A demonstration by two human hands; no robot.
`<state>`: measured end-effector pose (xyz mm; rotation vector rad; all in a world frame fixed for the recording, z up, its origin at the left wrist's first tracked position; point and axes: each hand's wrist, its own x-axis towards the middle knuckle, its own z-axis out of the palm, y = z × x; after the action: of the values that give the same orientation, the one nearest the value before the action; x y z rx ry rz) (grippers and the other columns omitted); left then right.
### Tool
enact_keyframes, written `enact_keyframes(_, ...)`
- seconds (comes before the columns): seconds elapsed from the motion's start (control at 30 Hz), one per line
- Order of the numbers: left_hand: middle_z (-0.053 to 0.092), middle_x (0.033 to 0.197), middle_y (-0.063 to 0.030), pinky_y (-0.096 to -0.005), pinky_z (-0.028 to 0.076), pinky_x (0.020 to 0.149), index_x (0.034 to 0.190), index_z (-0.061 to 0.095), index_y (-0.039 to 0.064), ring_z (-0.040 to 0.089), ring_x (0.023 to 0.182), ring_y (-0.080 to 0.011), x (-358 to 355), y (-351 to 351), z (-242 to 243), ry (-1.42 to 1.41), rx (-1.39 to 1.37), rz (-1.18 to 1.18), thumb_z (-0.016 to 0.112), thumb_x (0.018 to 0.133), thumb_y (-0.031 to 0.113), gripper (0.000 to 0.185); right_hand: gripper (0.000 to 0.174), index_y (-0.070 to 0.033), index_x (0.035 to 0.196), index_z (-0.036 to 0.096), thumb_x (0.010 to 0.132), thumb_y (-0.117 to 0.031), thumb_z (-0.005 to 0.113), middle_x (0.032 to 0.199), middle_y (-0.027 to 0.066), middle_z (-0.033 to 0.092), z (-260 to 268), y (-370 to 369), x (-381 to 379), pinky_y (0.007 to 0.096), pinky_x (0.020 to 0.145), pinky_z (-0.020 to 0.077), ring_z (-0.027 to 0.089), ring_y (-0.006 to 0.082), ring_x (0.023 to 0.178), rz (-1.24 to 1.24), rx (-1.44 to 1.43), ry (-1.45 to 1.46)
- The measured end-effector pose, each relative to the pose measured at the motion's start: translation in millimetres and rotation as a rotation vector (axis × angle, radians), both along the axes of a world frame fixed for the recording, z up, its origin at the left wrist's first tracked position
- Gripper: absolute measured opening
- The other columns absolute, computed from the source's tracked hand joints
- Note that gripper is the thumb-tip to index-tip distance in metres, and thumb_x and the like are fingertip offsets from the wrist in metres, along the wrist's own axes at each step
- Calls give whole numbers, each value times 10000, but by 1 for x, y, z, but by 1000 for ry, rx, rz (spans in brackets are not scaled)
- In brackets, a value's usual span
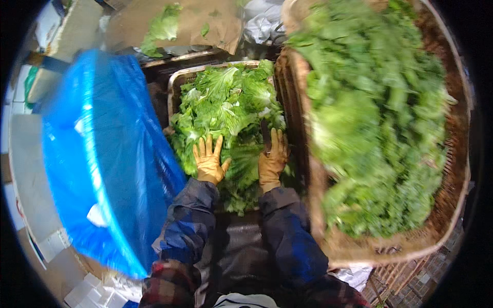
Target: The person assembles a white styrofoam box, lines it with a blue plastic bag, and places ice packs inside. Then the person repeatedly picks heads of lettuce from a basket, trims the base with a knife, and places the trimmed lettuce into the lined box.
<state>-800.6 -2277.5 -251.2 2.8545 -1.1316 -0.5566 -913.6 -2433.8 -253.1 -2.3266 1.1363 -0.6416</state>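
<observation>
Loose lettuce leaves (227, 107) fill a plastic crate (171, 90) in front of me. My left hand (210, 161), in a tan glove, lies spread on the near part of the leaves with nothing in it. On the right side of the same heap rests my right hand (272, 163), gloved too, its fingers stretched forward. A dark, narrow blade, seemingly a knife (265, 133), sticks out forward beside its thumb. The handle is hidden by the glove.
To the right, a larger brown crate (316, 192) is heaped with leafy greens (385, 134). A blue plastic sheet (111, 154) covers something at my left. Beyond the small crate, brown cardboard (208, 23) carries a loose leaf (161, 29).
</observation>
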Motion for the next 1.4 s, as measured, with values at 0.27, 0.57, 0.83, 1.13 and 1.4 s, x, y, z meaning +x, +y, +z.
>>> enact_keyframes(0.27,65,1599,-137,-509,185,1155,1510,271,218,73,1465,-357,49,-7,-269,295,-101,119,666,868,468,795,591,-41,1317,519,750,-197,573,1365,228,481,-304,-37,63,475,1020,406,461,366,1268,89,343,398)
enact_keyframes(0.57,261,1526,-219,-476,335,1095,1501,271,201,283,1366,-458,50,-13,-152,262,-43,82,646,874,381,752,589,-69,1292,515,713,19,582,1195,212,578,-189,-19,69,451,918,444,549,406,1069,74,117,1)
enact_keyframes(0.83,469,1401,-199,-420,384,1057,1421,411,124,460,1272,-379,-29,57,10,443,-491,291,610,890,239,579,581,-121,1266,559,700,0,610,1285,148,570,-24,45,11,532,1062,314,511,311,1231,181,-155,159)
enact_keyframes(1.13,516,1325,-268,-416,383,1048,1389,432,27,490,1246,-393,-71,129,92,662,-375,424,606,895,199,551,683,-125,1481,317,847,21,526,1125,185,612,-63,118,-53,422,700,470,564,257,781,-206,1250,-61)
enact_keyframes(1.4,588,1234,-230,-366,460,955,1463,334,72,595,1118,-310,-32,113,202,727,-593,320,605,904,147,626,501,-22,1402,426,951,-151,600,1324,120,545,221,114,-88,276,904,475,537,174,1169,290,1187,-477)
